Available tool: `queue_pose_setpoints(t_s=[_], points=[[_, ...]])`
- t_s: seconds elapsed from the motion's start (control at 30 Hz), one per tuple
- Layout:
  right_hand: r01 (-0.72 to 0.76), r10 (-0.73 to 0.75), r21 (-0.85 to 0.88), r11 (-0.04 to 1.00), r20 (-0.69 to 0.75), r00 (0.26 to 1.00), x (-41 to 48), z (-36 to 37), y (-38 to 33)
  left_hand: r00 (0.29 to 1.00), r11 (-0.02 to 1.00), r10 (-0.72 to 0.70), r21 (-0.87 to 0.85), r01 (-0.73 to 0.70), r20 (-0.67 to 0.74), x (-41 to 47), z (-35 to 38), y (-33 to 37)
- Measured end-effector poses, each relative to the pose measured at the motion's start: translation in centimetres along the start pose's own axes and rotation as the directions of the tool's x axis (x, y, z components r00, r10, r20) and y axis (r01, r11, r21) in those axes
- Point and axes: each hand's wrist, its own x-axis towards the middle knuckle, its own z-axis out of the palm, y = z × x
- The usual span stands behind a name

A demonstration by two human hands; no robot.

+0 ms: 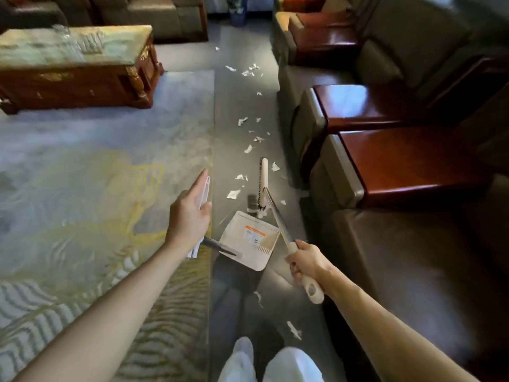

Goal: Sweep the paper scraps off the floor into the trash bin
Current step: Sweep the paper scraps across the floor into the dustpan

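White paper scraps (233, 193) lie scattered along the grey floor strip between the rug and the sofas, from far away (249, 70) to near my feet (293, 330). My right hand (305, 261) grips the white handle of a broom. The white broom head (264, 175) rests on the floor among the scraps. My left hand (190, 213) holds the long handle of a white dustpan (248, 238), with the index finger stretched along it. The dustpan sits on the floor just behind the broom head, with no scraps visible inside.
A patterned rug (96, 175) covers the floor on the left, with a carved wooden coffee table (77, 67) on it. Sofas with wooden armrests (399, 161) line the right side. A bluish container (237, 15) stands at the far end of the strip.
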Motion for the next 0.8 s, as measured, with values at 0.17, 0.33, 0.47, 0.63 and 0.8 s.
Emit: queue_pose_setpoints(t_s=[0.17, 0.33, 0.47, 0.63, 0.8], points=[[0.055, -0.056, 0.056, 0.997, 0.016, 0.998, 11.7, -3.4, -13.3, 1.0, 0.999, -0.012, -0.031, 0.012, 0.011, 17.6, 3.7, -0.4], [0.107, -0.109, 0.074, 0.992, 0.016, 0.994, 27.1, -7.2, -26.9, 1.0, 1.0, 0.003, 0.001, -0.003, -0.012, 36.2, 9.9, -2.3], [0.138, -0.139, 0.046, 0.989, 0.022, 0.99, 38.2, -11.1, -38.7, 0.998, 0.998, -0.057, -0.01, 0.057, -0.036, 51.9, 13.7, -1.7], [0.155, -0.157, 0.068, 0.986, 0.037, 0.987, 50.1, -15.0, -53.6, 0.988, 0.995, -0.101, -0.021, 0.099, -0.118, 69.6, 16.2, -0.9], [0.143, -0.147, 0.062, 0.988, 0.058, 0.987, 64.6, -18.1, -66.9, 0.973, 0.984, -0.169, -0.075, 0.158, -0.158, 87.9, 21.0, -3.1]])
